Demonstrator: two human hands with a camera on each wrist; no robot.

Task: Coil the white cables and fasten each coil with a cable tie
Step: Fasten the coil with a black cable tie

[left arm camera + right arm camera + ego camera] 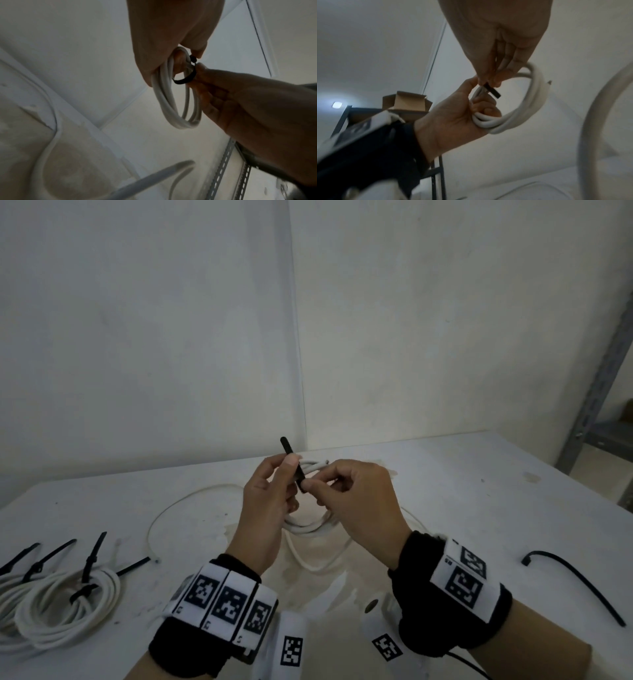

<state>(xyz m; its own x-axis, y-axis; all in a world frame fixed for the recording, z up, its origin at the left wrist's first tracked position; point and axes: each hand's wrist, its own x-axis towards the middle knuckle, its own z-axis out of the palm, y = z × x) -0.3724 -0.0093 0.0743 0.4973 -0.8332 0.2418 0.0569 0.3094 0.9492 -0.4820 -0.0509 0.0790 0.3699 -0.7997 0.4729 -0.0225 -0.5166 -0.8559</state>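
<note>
Above the white table (479,491) my left hand (274,491) grips a small white cable coil (310,525); its fingers curl through the loops and the thumb presses a black cable tie (287,447) against the bundle. The tie's free end sticks up past the thumb. My right hand (313,485) pinches the tie's lower part just right of the left thumb. In the left wrist view the coil (169,102) hangs from my left hand (171,40), with the tie (186,79) looped around its strands. The right wrist view shows the tie (493,92) pinched over the coil (529,106).
Several coiled white cables (58,611) fastened with black ties lie at the table's near left. A loose white cable (178,501) curves across the middle, under my hands. One spare black cable tie (579,587) lies at the near right. A metal shelf (596,405) stands far right.
</note>
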